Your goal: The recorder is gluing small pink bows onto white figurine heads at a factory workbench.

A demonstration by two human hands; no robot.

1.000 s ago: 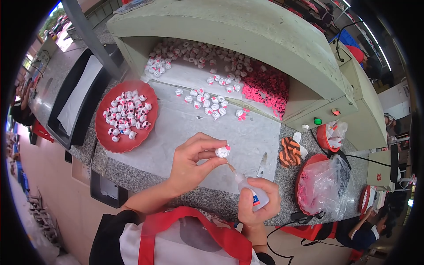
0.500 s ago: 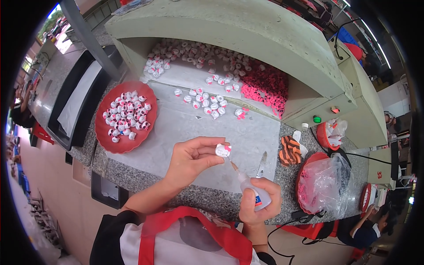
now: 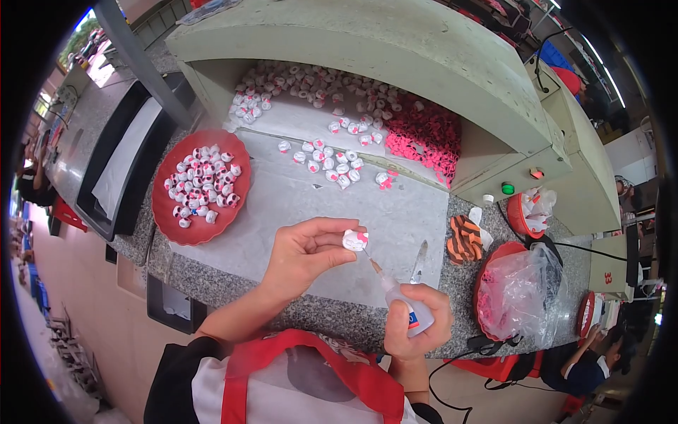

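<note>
One white figurine [image 3: 355, 240] pinched in left hand [image 3: 305, 253], glue bottle [image 3: 400, 304] gripped in right hand [image 3: 417, 325].

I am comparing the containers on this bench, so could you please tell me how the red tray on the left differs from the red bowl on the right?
The red tray is wide, shallow and uncovered; the red bowl has a clear plastic bag in it. The tray holds small white pieces; the bowl's contents are blurred by the bag. Both are red and round.
</note>
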